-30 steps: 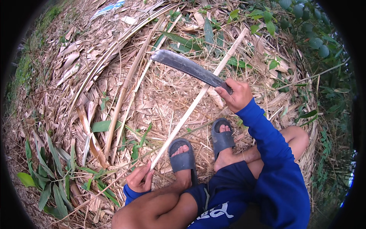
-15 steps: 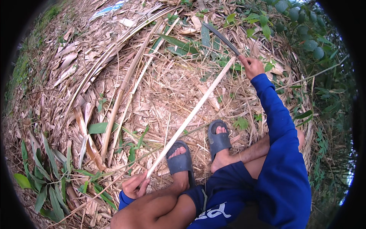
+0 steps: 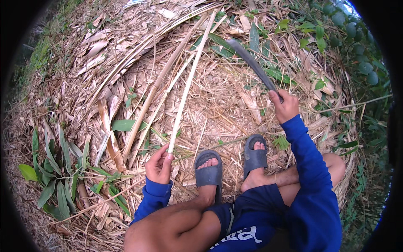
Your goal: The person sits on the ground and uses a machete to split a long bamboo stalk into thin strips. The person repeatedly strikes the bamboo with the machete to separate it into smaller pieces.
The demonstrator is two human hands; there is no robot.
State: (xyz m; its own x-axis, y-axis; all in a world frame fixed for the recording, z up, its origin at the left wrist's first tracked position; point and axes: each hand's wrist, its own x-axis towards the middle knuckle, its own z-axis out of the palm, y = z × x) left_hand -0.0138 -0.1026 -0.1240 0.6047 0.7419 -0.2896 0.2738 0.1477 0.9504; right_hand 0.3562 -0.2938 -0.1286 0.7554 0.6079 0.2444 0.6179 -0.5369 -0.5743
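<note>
One strip point(image 3: 188, 86) pointed to one o'clock from the pinching left hand point(image 3: 159, 166); the right hand point(image 3: 287, 107) gripped a knife point(image 3: 254, 66).

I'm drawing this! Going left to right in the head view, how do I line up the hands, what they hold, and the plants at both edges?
Leafy clump → left hand → pale strip → dark blade → right hand → leafy bush

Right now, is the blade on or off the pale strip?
Off: ground litter shows between the blade and the pale strip.
</note>
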